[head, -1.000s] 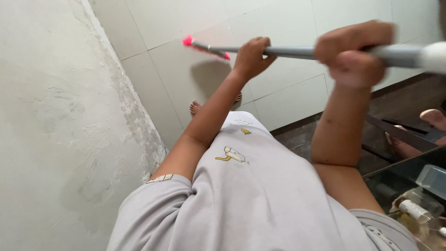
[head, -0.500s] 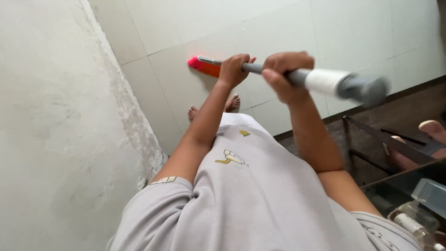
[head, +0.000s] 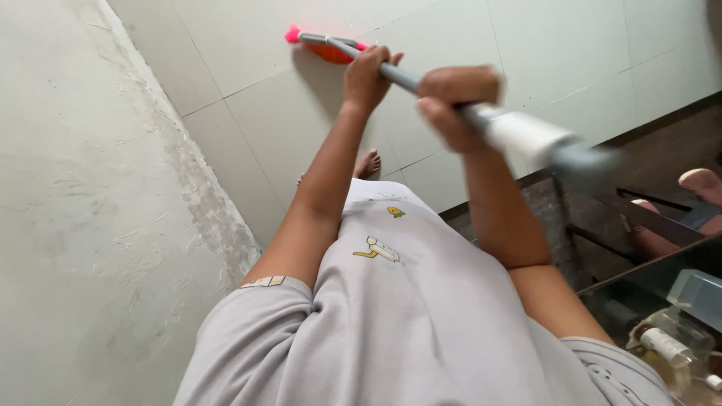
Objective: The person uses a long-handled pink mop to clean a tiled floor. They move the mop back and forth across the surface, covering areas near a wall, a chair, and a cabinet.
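On the pale tiled floor (head: 248, 105), near the top of the head view, sits the pink-bristled broom head (head: 322, 46), bristles down against a tile, a little way out from the rough plastered wall (head: 83, 210). A grey handle (head: 398, 75) runs from it, slanting down to the right toward the camera, with a white sleeve (head: 523, 135) near its upper end and a blurred grey tip beyond that.

Left hand (head: 366, 75) wrapped around the handle low down, just behind the broom head, fingers curled over the shaft, arm stretched out straight. Right hand (head: 453, 101) closed on the handle higher up, right beside the white sleeve, knuckles facing the camera, slightly motion-blurred. Both hands gripping the same broom, close together along the shaft but not touching each other.

Below the arms, the person's light grey shirt (head: 406, 323) with small yellow-and-white prints fills the lower middle. One bare foot (head: 368, 163) shows on the tile just past the shirt edge, between the two arms; a second foot mostly hidden behind the left forearm.

To the right, a dark wooden surface (head: 639, 143) borders the tiles. Lower right corner holds a glass-topped table (head: 662, 286) with a small white bottle (head: 668, 343) and a clear plastic container (head: 699, 295) seen through or on it; cannot tell which. Another person's foot (head: 703, 184) shows at the far right edge.
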